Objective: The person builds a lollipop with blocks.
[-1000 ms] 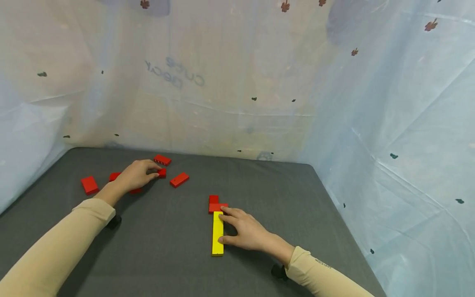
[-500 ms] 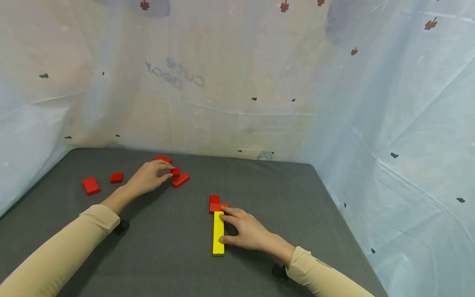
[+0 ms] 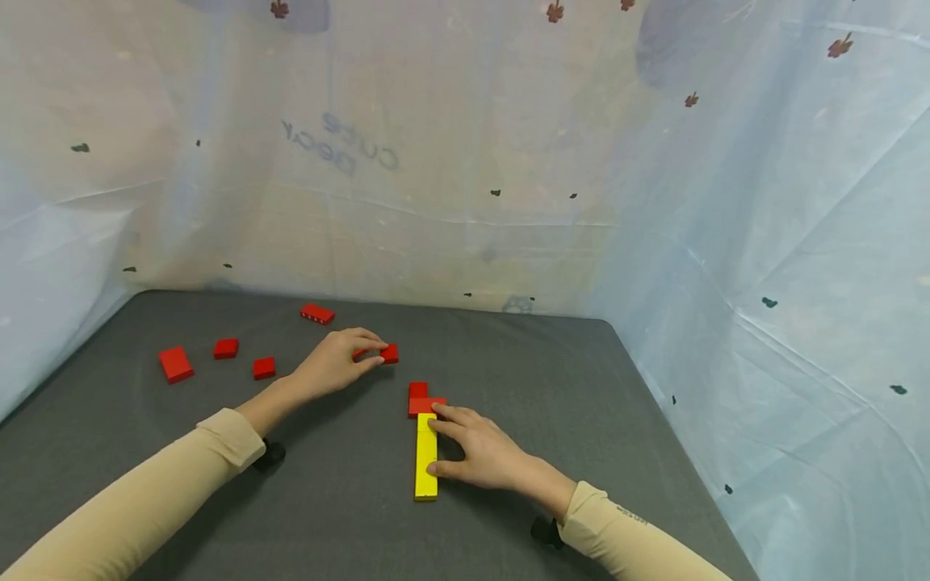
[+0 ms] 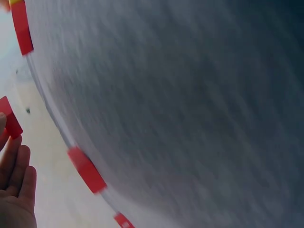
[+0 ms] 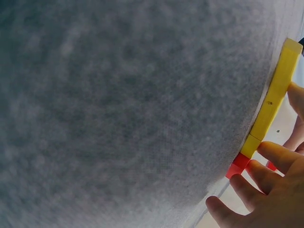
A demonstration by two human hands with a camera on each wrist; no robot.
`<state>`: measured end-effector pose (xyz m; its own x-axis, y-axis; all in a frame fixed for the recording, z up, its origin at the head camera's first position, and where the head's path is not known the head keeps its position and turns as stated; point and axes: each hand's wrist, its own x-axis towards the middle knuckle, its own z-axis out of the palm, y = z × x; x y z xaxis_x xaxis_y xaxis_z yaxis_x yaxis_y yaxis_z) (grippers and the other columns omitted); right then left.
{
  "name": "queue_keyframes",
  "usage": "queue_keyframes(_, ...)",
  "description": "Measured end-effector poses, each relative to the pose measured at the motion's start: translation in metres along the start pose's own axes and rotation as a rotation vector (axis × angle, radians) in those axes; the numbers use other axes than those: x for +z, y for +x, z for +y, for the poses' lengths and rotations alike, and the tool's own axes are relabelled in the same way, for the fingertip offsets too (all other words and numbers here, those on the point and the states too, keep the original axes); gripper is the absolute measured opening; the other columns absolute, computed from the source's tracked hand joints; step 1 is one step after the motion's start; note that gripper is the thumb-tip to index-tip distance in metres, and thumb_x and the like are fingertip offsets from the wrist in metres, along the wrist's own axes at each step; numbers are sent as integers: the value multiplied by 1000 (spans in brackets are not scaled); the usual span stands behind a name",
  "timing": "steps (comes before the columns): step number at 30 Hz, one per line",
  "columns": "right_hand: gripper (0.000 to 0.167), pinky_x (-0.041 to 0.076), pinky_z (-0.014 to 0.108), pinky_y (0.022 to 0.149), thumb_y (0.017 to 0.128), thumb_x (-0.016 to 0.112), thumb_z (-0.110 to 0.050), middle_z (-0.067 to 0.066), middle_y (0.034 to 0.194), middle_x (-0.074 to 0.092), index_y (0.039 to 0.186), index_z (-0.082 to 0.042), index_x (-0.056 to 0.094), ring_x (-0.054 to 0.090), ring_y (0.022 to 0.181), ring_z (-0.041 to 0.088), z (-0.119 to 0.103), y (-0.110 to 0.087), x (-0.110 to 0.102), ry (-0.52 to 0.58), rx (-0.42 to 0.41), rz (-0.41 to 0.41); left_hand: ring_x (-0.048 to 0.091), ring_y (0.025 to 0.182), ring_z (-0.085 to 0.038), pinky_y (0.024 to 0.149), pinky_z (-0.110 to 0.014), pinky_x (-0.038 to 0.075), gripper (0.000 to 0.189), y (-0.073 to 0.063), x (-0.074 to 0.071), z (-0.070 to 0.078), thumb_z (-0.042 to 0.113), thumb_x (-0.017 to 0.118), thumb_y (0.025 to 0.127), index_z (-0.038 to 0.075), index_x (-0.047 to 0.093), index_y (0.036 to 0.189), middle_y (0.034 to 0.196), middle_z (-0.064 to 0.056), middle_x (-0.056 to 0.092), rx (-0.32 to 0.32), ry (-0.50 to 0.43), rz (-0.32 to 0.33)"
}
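Observation:
My left hand (image 3: 336,361) pinches a small red block (image 3: 390,353) between thumb and fingertips, above the far middle of the grey table. In the left wrist view the same red block (image 4: 11,122) shows at the fingertips. My right hand (image 3: 485,449) rests with spread fingers along a row of blocks. Its thumb and a finger touch the long yellow block (image 3: 426,472), with a short yellow block (image 5: 251,145) at its far end. Another fingertip touches a red block (image 3: 420,407) laid across the yellow end. Behind that sits one more red block (image 3: 418,390).
Loose red blocks lie at the left: one flat block (image 3: 176,365) and two small ones (image 3: 226,349) (image 3: 265,369). A longer red block (image 3: 317,314) lies near the back edge. Another red block (image 3: 359,353) is mostly hidden behind my left hand. A plastic sheet (image 3: 450,161) hangs behind the table.
My left hand has moved right, carrying the small red block from among the loose blocks toward the row. My right hand has stayed in place on the row.

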<state>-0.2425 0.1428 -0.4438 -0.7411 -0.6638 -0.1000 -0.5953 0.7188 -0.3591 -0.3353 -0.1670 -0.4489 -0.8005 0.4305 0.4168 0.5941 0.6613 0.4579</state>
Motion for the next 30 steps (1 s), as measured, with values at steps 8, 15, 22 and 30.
queue_keyframes(8,71,38,56,116,98,69,-53,0,168,33,157,-17,49,38,150,26,1,0,0,-4,-7,2,68,111,-30,92,-50,58,28,8,21,23,16,80,94,8,78,121,121,-8,72,9,-70,-40)
queue_keyframes(15,72,38,56,116,98,68,-53,0,168,33,157,-17,49,37,150,26,2,0,1,-7,-15,5,68,112,-27,94,-48,57,28,14,36,38,18,80,94,9,78,121,120,-7,72,20,-93,-84)
queue_keyframes(22,72,38,57,116,99,68,-52,1,168,33,157,-16,48,37,151,27,2,0,1,-9,-22,7,68,112,-27,96,-47,57,27,21,47,48,19,79,95,10,78,120,120,-6,72,56,-61,-148)
queue_keyframes(30,71,39,55,116,98,70,-50,0,168,34,156,-15,49,38,150,26,0,-2,0,-17,-24,18,68,110,-26,99,-49,55,24,25,55,53,18,78,95,10,79,118,119,-6,73,76,-4,-216)
